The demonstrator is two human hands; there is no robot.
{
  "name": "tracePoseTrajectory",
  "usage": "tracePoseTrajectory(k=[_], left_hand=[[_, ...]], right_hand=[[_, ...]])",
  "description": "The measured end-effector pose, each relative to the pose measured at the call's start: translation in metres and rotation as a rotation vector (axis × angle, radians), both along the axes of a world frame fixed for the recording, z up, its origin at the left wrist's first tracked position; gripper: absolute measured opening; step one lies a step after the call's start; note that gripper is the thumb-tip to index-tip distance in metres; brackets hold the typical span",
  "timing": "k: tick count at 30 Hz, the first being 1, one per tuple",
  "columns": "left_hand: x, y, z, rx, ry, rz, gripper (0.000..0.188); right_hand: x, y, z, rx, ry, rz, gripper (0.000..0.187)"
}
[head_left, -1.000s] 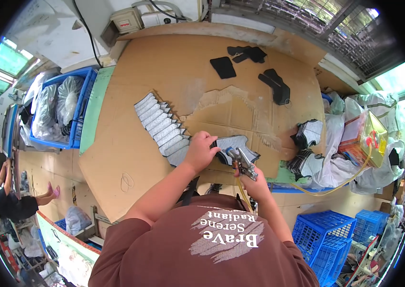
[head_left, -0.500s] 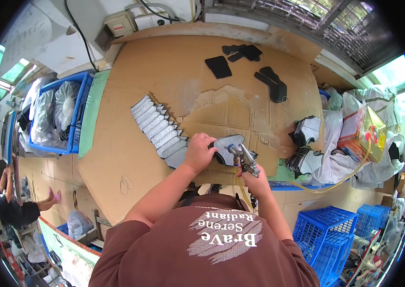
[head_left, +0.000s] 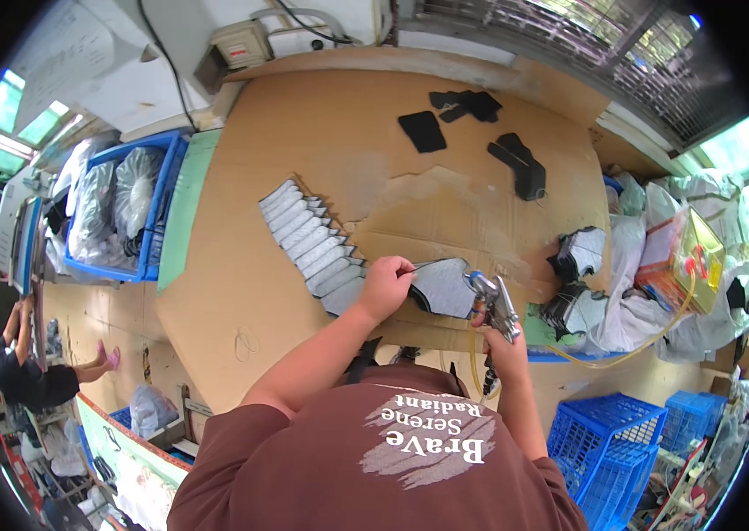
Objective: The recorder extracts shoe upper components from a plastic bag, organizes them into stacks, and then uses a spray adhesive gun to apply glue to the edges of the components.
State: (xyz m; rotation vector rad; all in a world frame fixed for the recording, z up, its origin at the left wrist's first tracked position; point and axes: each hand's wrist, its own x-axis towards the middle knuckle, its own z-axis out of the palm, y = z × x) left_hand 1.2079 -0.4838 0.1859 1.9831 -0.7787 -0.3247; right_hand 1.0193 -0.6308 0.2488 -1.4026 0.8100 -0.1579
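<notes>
My left hand (head_left: 385,290) pinches the left end of a grey fabric piece (head_left: 447,285) with a black edge, low over the near side of the cardboard-covered table. In my right hand (head_left: 507,352) is a metal spray gun (head_left: 502,311), its head right at the fabric piece's right end. A yellowish hose (head_left: 475,361) hangs below the gun. Left of my left hand lies a fanned row of overlapping grey fabric pieces (head_left: 305,241). Two small stacks of grey and black pieces (head_left: 579,251) sit near the table's right edge.
Several black cut pieces (head_left: 423,131) lie toward the back of the cardboard (head_left: 241,133). A blue crate of plastic-wrapped goods (head_left: 171,190) stands left. At right, the hose runs to a clear yellowish container (head_left: 702,257) among white bags. Blue crates (head_left: 604,425) stand lower right; another person (head_left: 25,363) is far left.
The spray gun has shifted from over the middle of the fabric piece to its right end. More of the piece's grey face shows now. The whole view has shifted slightly.
</notes>
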Motion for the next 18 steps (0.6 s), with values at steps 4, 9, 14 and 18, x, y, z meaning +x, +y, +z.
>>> tracePoseTrajectory(k=[4,9,14,18], left_hand=[[0.035,0.036,-0.013,-0.142,0.595,0.345,0.013],[0.141,0.195,-0.068,-0.539,0.623,0.805,0.006],[0.180,0.272,-0.067,-0.368,0.612,0.885,0.005],[0.197,0.279,-0.086,-0.132,0.548,0.927,0.011]], right_hand=[[-0.001,0.006,0.007,0.044,-0.048,-0.013,0.036],[0.002,0.013,0.006,0.003,-0.042,0.079,0.037],[0.008,0.017,0.009,0.029,0.015,0.108,0.036],[0.012,0.021,0.012,0.022,0.029,0.106,0.036]])
